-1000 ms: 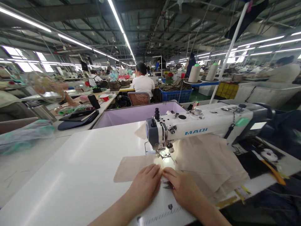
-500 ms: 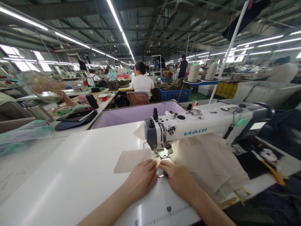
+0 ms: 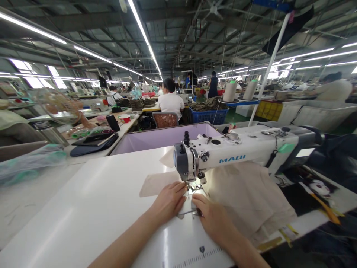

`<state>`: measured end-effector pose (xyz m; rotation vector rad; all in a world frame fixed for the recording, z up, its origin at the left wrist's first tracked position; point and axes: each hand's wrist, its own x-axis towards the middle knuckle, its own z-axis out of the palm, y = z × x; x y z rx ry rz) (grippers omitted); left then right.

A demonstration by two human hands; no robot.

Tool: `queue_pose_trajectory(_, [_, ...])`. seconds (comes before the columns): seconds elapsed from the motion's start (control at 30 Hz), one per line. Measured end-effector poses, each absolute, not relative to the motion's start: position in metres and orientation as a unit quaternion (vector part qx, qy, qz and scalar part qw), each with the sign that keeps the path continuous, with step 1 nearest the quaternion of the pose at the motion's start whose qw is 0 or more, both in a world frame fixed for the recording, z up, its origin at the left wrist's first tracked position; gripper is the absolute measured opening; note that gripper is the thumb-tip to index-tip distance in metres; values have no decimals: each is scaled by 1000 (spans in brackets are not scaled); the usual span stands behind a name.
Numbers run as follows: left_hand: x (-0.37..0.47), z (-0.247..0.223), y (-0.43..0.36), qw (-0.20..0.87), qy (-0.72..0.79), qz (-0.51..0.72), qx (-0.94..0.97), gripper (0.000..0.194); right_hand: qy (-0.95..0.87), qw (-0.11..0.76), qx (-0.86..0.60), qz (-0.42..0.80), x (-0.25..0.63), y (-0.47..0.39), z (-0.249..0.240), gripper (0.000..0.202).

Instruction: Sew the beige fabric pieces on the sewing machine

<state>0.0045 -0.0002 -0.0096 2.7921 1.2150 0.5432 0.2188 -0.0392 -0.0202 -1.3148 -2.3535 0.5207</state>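
A sewing machine marked MAQI stands over the white table, its lamp lighting the needle area. My left hand lies palm down on a beige fabric piece, its fingers stretched toward the presser foot. Just right of the needle, my right hand has its fingers bent and its thumb tucked under, pinching the near edge of the fabric. What lies under both palms is hidden. A larger beige cloth spreads under the machine arm, beside my right hand.
Behind the table is a lilac-lined bin. Thread cones stand on a blue holder at the back right. A steel flask and a dark pouch lie on the left bench. A person in white sits ahead.
My hands have moved apart a little at the needle; the right has drawn back toward me. The fabric piece's left part has shifted slightly away and right, partly with the camera view.
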Motion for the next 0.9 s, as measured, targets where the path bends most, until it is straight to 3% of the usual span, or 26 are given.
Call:
queue_pose_trajectory(0.47, [0, -11, 1, 34, 419, 189, 888, 33, -837, 216, -466, 190, 219, -41, -27, 58])
queue_pose_trajectory(0.9, [-3, -9, 1, -23, 407, 138, 903, 35, -833, 230, -465, 195, 220, -42, -23, 46])
